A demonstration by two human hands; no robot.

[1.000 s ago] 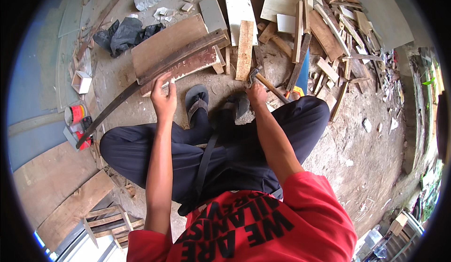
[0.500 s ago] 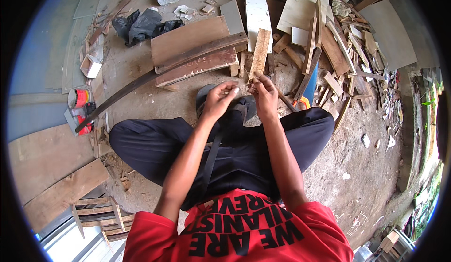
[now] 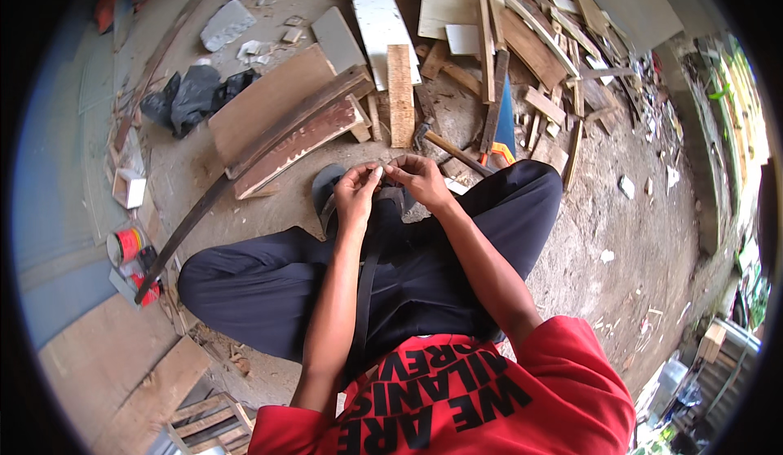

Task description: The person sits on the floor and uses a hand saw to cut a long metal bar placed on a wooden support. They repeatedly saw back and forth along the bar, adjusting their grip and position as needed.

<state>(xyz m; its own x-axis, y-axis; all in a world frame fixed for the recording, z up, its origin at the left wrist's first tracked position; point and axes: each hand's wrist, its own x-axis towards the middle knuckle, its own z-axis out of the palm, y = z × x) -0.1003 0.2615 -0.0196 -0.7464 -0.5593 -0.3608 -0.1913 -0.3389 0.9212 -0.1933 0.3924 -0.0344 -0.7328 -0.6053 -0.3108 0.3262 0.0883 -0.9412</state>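
Observation:
My left hand [image 3: 356, 196] and my right hand [image 3: 419, 179] meet in front of my crossed legs, above my sandals. The fingertips of both hands are pinched together, almost touching each other. Whatever lies between them is too small to make out. Just beyond the right hand, a hammer [image 3: 454, 152] with a wooden handle lies on the ground, its dark head toward the wood strip [image 3: 400, 104]. This strip of raw wood points away from me. A dark strap [image 3: 366, 292] runs down between my forearms.
Left of the hands lies a reddish-brown board [image 3: 298, 147] with a long dark batten [image 3: 269, 137] across it. A handsaw [image 3: 505, 117] with a blue blade and orange handle rests by the scrap wood [image 3: 534, 43]. Paint cans [image 3: 126, 245] and a black plastic bag [image 3: 192, 100] are farther left.
My right hand has drawn back from the wood strip's near end, and the two hands have come together. The view has turned, shifting the surroundings left. The hammer head now shows.

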